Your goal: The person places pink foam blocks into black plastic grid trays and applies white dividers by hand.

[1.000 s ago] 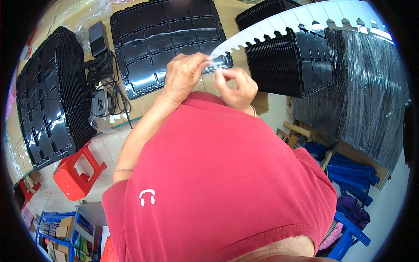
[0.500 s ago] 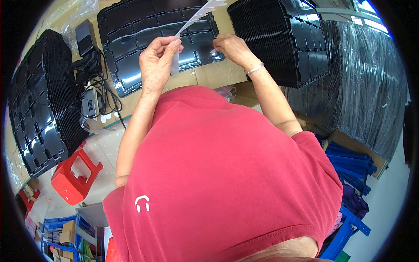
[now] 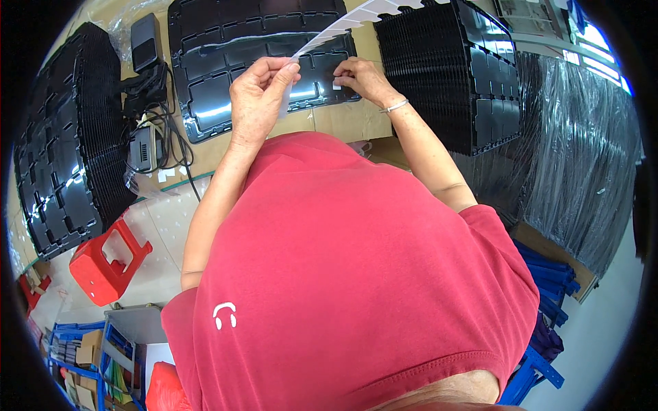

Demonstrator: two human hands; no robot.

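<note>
My left hand (image 3: 259,99) pinches a long strip of translucent backing with white stickers (image 3: 343,26) between thumb and fingers. From there the strip arches up and right past the far edge, and a short tail hangs below the fingers. My right hand (image 3: 369,79), a band at its wrist, pinches a small white sticker (image 3: 336,85) at its fingertips, apart from the strip. Both hands are over a black plastic tray (image 3: 219,79) with moulded compartments, lying flat on the cardboard-covered table.
Stacks of black trays stand at left (image 3: 62,157) and right (image 3: 445,82). Beside the left stack are a black handheld device (image 3: 144,42) and tangled cables (image 3: 181,140). A red stool (image 3: 103,270) stands lower left. Plastic-wrapped goods (image 3: 576,151) are at right.
The view has shifted slightly. The strip now reaches farther right, arching over toward the right-hand stack. The small white sticker at my right fingertips shows more clearly. Both hands keep their pinch.
</note>
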